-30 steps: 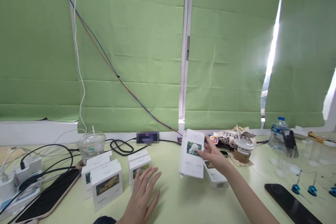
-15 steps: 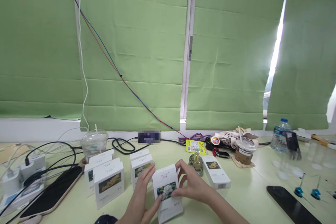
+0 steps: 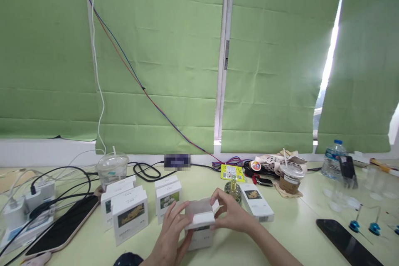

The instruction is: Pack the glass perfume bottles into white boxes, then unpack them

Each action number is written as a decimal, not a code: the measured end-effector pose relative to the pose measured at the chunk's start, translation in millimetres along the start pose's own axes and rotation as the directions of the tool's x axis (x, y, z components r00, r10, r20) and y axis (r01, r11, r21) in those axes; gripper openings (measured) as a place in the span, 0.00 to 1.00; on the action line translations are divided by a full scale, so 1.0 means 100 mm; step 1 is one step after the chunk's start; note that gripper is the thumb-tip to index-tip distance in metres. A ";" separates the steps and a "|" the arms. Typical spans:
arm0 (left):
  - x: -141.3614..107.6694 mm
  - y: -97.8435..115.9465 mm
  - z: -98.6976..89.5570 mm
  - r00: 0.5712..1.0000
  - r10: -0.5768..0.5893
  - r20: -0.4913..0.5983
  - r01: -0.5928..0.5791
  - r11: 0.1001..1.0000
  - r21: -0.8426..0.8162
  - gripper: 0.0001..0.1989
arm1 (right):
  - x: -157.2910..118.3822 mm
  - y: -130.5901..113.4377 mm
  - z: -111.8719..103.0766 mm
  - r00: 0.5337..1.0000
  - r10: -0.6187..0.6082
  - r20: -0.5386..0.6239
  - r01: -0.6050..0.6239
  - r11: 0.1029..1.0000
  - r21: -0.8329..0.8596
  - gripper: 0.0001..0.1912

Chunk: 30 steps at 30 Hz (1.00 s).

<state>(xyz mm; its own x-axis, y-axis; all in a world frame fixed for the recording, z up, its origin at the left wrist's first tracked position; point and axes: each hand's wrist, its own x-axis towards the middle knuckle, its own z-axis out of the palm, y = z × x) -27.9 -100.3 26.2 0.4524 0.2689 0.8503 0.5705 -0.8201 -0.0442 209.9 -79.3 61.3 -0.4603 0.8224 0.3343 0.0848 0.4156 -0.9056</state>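
Between my two hands, low in the middle of the head view, stands a white printed carton (image 3: 201, 239) with its top flap raised and the inside partly showing. My left hand (image 3: 173, 230) grips its left side, thumb and fingers near the top edge. My right hand (image 3: 230, 212) pinches the right edge by the opened top. Just behind my right hand is a small glass bottle (image 3: 233, 190) with greenish contents. Beside it a white carton (image 3: 257, 203) lies flat. To the left stand white flower-picture cartons (image 3: 168, 198), and a larger-looking one (image 3: 130, 218) with a yellow flower picture.
At left lie a phone (image 3: 64, 226), a power strip with chargers (image 3: 18, 214) and tangled cables; a lidded plastic cup (image 3: 112, 170) stands behind the cartons. Rightward are a coffee cup (image 3: 290, 179), a water bottle (image 3: 333, 160), a dark phone (image 3: 346, 243) and blue-based metal pieces (image 3: 375, 227).
The carton between my hands has tipped from showing its flower front to standing more upright, and its top now shows open. Both hands have shifted to its upper edges.
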 end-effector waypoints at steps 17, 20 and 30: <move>0.05 -0.04 -0.04 0.993 0.016 0.119 -0.017 1.000 0.008 0.29 | 0.05 -0.03 -0.42 0.874 -0.154 -0.460 0.026 0.962 -0.273 0.10; 0.05 -0.03 -0.04 0.995 0.005 0.102 -0.005 1.000 0.002 0.26 | 0.00 0.07 -0.73 0.851 -0.145 -0.504 -0.057 0.930 -0.364 0.17; 0.03 -0.03 0.02 0.997 -0.011 0.072 0.012 1.000 -0.007 0.23 | -0.18 0.39 -1.01 0.958 0.116 -0.262 -0.245 0.805 -0.540 0.48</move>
<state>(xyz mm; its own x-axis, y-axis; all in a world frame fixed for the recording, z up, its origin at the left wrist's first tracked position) -27.3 -95.8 27.4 0.4941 0.3134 0.8110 0.5708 -0.8205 -0.0307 310.8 -38.9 46.7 -0.1994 0.9379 0.2840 0.6581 0.3429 -0.6703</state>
